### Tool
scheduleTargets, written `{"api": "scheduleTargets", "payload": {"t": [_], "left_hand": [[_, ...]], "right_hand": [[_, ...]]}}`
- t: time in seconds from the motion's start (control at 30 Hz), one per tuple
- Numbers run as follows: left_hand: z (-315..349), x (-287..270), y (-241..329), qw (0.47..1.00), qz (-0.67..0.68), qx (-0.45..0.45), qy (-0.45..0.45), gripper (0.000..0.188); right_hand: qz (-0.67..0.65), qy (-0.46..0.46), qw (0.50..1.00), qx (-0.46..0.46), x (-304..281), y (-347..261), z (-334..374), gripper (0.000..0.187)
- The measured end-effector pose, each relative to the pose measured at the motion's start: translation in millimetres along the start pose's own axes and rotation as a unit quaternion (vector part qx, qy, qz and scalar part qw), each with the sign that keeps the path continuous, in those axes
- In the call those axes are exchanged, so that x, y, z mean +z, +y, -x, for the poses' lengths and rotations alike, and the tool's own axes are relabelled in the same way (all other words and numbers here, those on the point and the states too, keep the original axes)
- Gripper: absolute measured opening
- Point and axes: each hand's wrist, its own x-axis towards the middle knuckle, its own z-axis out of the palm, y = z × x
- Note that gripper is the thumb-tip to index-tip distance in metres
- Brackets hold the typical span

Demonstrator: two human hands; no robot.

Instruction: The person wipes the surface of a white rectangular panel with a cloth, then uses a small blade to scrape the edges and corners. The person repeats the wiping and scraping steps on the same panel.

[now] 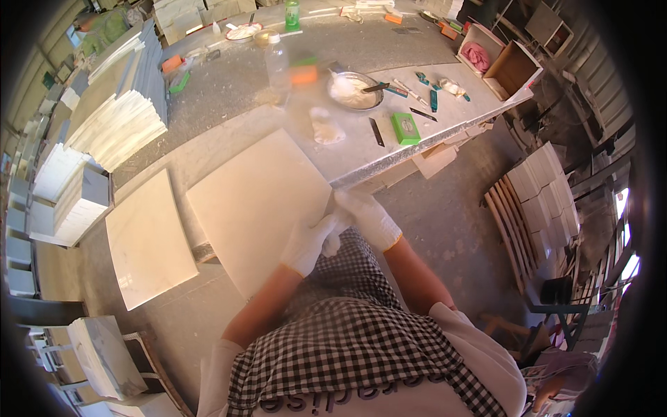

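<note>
A large pale square tile [260, 201] lies partly on the bench, its near part jutting over the edge toward me. Both of my hands wear white gloves with yellow cuffs and meet at the tile's right side, close to its corner. My left hand [310, 242] is closed at the tile's right edge, fingers curled toward the other hand. My right hand [368, 217] is closed too, with its fingertips by the tile's corner. Whatever the fingers hold is hidden between the gloves. Left of this tile, a second pale tile [149, 240] also overhangs the bench.
On the bench [229, 135] stand a clear bottle [277, 66] and a bowl of white paste [354, 90]. A crumpled white cloth [326, 126], a dark blade [376, 132] and a green block [405, 129] lie nearby. Stacked tiles [118, 125] rise at left; more stacks [538, 181] stand right.
</note>
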Motion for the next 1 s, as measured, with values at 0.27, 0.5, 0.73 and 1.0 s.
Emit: {"api": "scheduleTargets", "payload": {"t": [0.27,0.5,0.73,1.0], "left_hand": [[4,-2,3,0.999,-0.023,-0.035,-0.009,0.04],[11,-6,0,1.0,0.003,-0.03,-0.003,0.047],[10,-16,-8,0.991,-0.13,-0.031,-0.01,0.046],[13,-72,-12,0.857,-0.4,0.117,0.304,0.037]], "right_hand": [[-0.043,-0.009,0.999,0.028,5,7,3,0.031],[-0.016,-0.014,1.0,0.016,10,6,7,0.03],[-0.015,-0.003,1.0,-0.003,13,13,12,0.027],[0.243,0.161,0.948,-0.129,8,31,8,0.028]]}}
